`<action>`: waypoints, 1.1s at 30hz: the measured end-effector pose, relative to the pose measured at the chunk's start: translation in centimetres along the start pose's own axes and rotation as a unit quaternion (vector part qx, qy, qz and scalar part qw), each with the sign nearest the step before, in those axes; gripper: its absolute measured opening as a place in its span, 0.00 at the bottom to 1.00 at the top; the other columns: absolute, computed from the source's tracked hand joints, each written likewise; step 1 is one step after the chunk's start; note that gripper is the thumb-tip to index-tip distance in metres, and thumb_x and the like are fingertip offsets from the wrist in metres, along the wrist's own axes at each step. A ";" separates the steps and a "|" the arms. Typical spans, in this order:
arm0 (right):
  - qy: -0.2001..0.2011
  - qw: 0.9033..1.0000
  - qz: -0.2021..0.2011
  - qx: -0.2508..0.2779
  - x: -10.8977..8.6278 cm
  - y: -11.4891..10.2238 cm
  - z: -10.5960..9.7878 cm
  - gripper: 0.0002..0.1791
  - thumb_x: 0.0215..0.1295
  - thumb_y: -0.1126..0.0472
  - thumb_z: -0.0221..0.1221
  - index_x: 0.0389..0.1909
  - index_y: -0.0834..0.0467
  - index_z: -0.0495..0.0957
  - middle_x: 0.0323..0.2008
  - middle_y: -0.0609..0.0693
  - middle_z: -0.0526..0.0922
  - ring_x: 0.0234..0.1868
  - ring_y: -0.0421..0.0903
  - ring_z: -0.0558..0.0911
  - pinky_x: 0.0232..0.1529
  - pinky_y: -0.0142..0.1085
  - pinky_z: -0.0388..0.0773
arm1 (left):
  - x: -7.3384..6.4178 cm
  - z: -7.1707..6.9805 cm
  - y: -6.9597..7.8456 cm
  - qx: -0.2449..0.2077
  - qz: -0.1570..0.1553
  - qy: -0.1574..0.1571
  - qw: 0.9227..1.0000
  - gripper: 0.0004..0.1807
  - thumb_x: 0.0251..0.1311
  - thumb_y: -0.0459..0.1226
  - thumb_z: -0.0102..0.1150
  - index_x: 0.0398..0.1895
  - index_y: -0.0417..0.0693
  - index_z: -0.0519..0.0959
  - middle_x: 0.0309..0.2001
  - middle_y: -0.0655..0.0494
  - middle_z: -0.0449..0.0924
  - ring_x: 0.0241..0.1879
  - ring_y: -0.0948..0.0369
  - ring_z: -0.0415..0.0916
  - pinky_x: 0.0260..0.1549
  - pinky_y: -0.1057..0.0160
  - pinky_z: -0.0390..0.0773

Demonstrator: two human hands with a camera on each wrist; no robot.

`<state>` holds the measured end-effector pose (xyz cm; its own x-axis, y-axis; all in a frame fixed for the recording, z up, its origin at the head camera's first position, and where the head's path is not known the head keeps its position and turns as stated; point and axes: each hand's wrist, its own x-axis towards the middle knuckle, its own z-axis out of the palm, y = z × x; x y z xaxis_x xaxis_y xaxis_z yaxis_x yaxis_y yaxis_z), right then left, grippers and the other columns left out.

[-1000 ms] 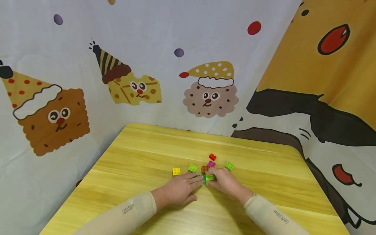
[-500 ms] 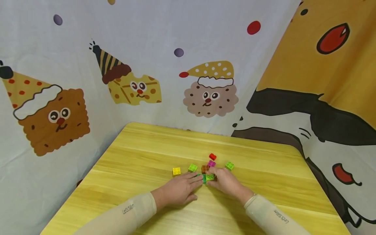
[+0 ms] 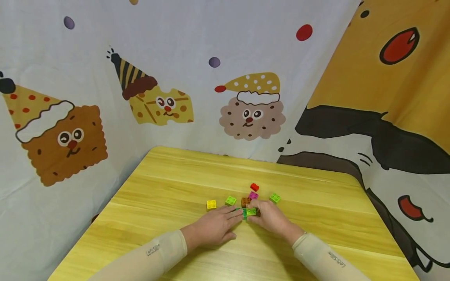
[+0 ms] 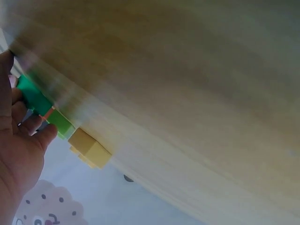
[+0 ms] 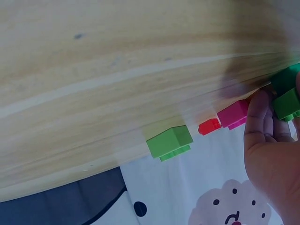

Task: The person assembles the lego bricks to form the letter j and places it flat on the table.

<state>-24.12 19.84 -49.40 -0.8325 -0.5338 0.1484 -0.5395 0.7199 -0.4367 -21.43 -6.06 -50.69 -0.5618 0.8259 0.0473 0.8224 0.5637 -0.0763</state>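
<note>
My right hand (image 3: 270,219) pinches a light green toy brick (image 3: 251,211) between thumb and fingers. This brick sits on the right part of a dark green brick (image 5: 283,80), which shows beneath it in the right wrist view. Flat on the left side, my left hand (image 3: 215,226) reaches its extended fingers to the dark green brick (image 4: 33,94), partly covering it; its thumb stays apart from the brick. Just behind my fingertips is a brown brick (image 3: 245,202), with a magenta brick (image 3: 253,196) beyond it.
Around the hands on the wooden table (image 3: 168,175) lie a yellow brick (image 3: 211,205), a light green brick (image 3: 230,201), another light green brick (image 3: 275,198) and a small red brick (image 3: 254,187). A cartoon-printed cloth (image 3: 197,31) hangs behind the table's far edge.
</note>
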 end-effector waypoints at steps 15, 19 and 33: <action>0.001 1.000 0.019 0.010 0.3 -0.2 -0.1 0.19 0.61 0.60 0.77 0.52 0.59 0.86 0.50 0.55 0.92 0.53 0.52 0.91 0.52 0.41 0.89 | -1.3 -2.7 -4.9 -0.059 -0.176 0.097 0.978 0.34 0.71 0.56 0.66 0.72 0.47 0.77 0.69 0.50 0.81 0.69 0.48 0.76 0.73 0.46 0.73; -0.007 1.000 0.026 0.010 0.2 -0.3 -0.2 0.19 0.62 0.60 0.76 0.52 0.59 0.86 0.51 0.56 0.92 0.53 0.52 0.90 0.52 0.41 0.89 | -2.0 -2.4 -6.9 -0.124 -0.268 0.076 0.952 0.37 0.63 0.57 0.74 0.69 0.46 0.79 0.66 0.48 0.83 0.69 0.46 0.77 0.74 0.45 0.73; -0.007 1.000 0.030 0.006 -0.1 -0.1 0.1 0.20 0.62 0.59 0.76 0.53 0.58 0.86 0.52 0.55 0.92 0.54 0.52 0.90 0.53 0.42 0.89 | -1.6 -0.5 -6.4 -0.161 -0.227 0.074 0.958 0.25 0.59 0.51 0.79 0.51 0.44 0.88 0.48 0.51 0.91 0.53 0.49 0.84 0.57 0.47 0.83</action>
<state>-23.98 19.77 -49.44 -0.8619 -0.4952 0.1094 -0.4864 0.7462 -0.4544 -25.77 -10.99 -49.81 -0.8683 0.4745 0.1447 0.4956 0.8170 0.2949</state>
